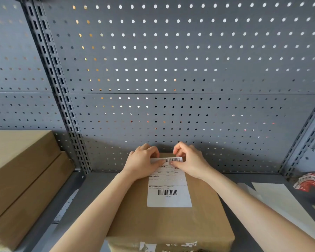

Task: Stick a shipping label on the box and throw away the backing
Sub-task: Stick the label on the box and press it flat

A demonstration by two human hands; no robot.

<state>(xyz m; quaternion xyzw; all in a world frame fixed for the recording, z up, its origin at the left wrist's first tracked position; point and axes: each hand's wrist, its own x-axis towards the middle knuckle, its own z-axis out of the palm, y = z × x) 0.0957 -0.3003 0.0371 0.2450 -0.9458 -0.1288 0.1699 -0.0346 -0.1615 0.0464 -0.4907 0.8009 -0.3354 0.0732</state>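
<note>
Label (169,186), white rectangular paper with printed text and two barcodes, lies flat on top of brown cardboard box (169,220); box sits on grey shelf surface (76,200), right in front of the person. Far edge of the label curls up off the box. Left hand (142,161) pinches that far edge at its left part, thumb on top, fingers bent behind. Right hand (188,160) pinches the same edge at its right, thumb pressed on the print, fingers curled over the top. Stacked brown cardboard cartons (20,179) at left. Pale cream paper sheets (280,200) lie on the shelf at right, apart from the box; red-and-white sticker roll (310,181) beyond them. Grey perforated metal back panel (171,60) behind.
</note>
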